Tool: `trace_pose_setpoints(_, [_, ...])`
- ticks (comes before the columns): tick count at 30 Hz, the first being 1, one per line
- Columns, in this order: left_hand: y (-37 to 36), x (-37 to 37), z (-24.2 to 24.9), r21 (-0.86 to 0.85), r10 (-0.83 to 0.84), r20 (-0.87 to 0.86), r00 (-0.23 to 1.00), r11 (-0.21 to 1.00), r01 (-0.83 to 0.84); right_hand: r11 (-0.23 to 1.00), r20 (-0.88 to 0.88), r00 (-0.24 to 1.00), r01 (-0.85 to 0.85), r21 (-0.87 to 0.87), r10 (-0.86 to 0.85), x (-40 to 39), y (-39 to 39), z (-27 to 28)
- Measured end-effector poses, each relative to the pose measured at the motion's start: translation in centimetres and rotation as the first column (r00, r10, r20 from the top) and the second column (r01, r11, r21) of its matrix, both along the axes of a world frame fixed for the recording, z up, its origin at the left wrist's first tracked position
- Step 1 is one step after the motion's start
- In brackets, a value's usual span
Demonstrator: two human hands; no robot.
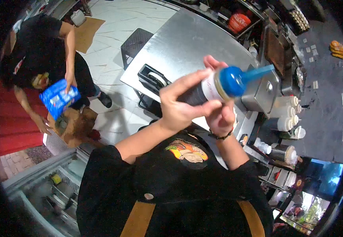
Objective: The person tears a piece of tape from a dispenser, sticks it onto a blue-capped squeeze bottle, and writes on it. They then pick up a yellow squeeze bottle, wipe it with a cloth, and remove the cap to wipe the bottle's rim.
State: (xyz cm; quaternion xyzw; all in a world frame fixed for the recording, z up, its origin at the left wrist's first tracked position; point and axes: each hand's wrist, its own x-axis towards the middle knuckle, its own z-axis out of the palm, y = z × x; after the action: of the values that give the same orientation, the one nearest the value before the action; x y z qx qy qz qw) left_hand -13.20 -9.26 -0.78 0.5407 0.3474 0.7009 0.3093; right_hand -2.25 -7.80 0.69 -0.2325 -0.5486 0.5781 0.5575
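Note:
A squeeze bottle (212,87) with dark contents, a pale label and a blue nozzle cap is held up in front of my chest, tilted with its nozzle toward the upper right. My left hand (185,100) is wrapped round the bottle's body from the left. Behind and below the bottle's neck, my right hand (222,118) presses against it, with its fingers partly hidden. Beyond the bottle lies a steel table (175,39), and a black holder (152,79) stands on its left part.
At the left, another person (41,43) holds a blue packet (60,98) over a brown bag (76,126). A lidded steel container (262,93) and several sauce bottles (286,112) stand at the right. A glass-topped freezer (49,197) is at the lower left.

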Motion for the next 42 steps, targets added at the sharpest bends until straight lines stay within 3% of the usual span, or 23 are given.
trace_pose_setpoints(4, [1.2, -1.4, 0.6, 0.052, 0.062, 0.196, 0.979, 0.996, -0.073, 0.972, 0.024, 0.972, -0.236, 0.013, 0.235, -1.2, 2.0, 1.4])
trace_pose_setpoints(9, [2.0, -4.1, 0.0, 0.077, 0.230, 0.244, 0.942, 0.964, -0.255, 0.965, 0.207, 0.957, -0.233, 0.117, 0.206, 0.6, 6.7, -1.8])
trace_pose_setpoints(10, [2.0, -4.8, 0.0, 0.076, 0.268, 0.232, 0.935, 0.953, -0.292, 0.981, 0.325, 0.931, -0.189, 0.041, 0.165, 1.3, 7.8, -3.3])
trace_pose_setpoints(11, [2.2, -5.3, 0.0, 0.069, 0.291, 0.256, 0.922, 0.946, -0.318, 0.989, 0.460, 0.876, -0.115, -0.098, 0.147, 1.6, 8.7, -5.7])
trace_pose_setpoints(13, [2.8, -6.2, -0.1, 0.069, 0.334, 0.271, 0.903, 0.929, -0.365, 0.987, 0.884, 0.440, -0.079, -0.138, 0.158, 1.9, 9.8, -10.2])
trace_pose_setpoints(14, [3.1, -6.8, -0.2, 0.075, 0.355, 0.262, 0.897, 0.920, -0.386, 0.989, 0.901, 0.415, -0.122, -0.084, 0.128, 1.9, 9.8, -12.8])
trace_pose_setpoints(19, [4.3, -8.0, 0.2, 0.103, 0.386, 0.244, 0.890, 0.902, -0.419, 0.910, 0.872, 0.271, -0.038, -0.413, 0.407, -0.5, 10.7, -14.1])
trace_pose_setpoints(25, [5.3, -7.9, 0.0, 0.127, 0.390, 0.158, 0.907, 0.903, -0.410, 0.873, 0.852, 0.191, -0.093, -0.479, 0.488, -1.8, 12.2, -14.9])
trace_pose_setpoints(32, [5.1, -5.8, -0.8, 0.137, 0.466, 0.152, 0.872, 0.863, -0.486, 0.818, 0.773, 0.273, -0.125, -0.561, 0.572, -0.8, 13.3, -16.8])
trace_pose_setpoints(33, [5.1, -5.5, -0.7, 0.144, 0.471, 0.166, 0.866, 0.857, -0.494, 0.832, 0.765, 0.336, -0.130, -0.540, 0.549, -0.7, 13.1, -16.2])
trace_pose_setpoints(37, [4.6, -4.6, -0.6, 0.161, 0.545, 0.118, 0.830, 0.814, -0.558, 0.847, 0.813, 0.247, -0.231, -0.479, 0.527, 0.5, 12.5, -12.7])
trace_pose_setpoints(42, [3.9, -3.4, -0.5, 0.138, 0.595, 0.134, 0.793, 0.781, -0.609, 0.824, 0.798, 0.215, -0.214, -0.524, 0.564, 5.8, 11.0, -16.5])
